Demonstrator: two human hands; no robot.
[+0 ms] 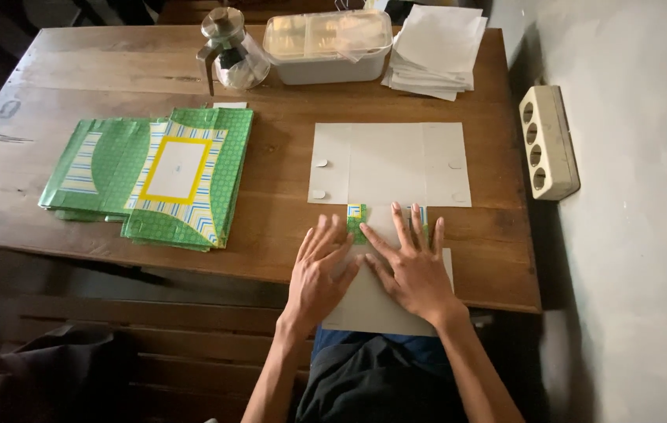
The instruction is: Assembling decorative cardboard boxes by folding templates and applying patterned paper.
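Both hands flat, fingers spread, side by side; left hand [319,270] & right hand [412,266] pressing cardboard sheet [388,164] at table [114,70] near edge; green printed stack [153,176] well left.

A home craft spot: worn wooden table [114,70], wall socket strip [548,142].

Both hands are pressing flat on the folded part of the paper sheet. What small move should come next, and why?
Probably slide both hands outward along the fold to crease it. The left hand and right hand lie flat, fingers spread, on the folded flap of the pale sheet, near its middle by the green printed edge; the flap's outer ends look unpressed.
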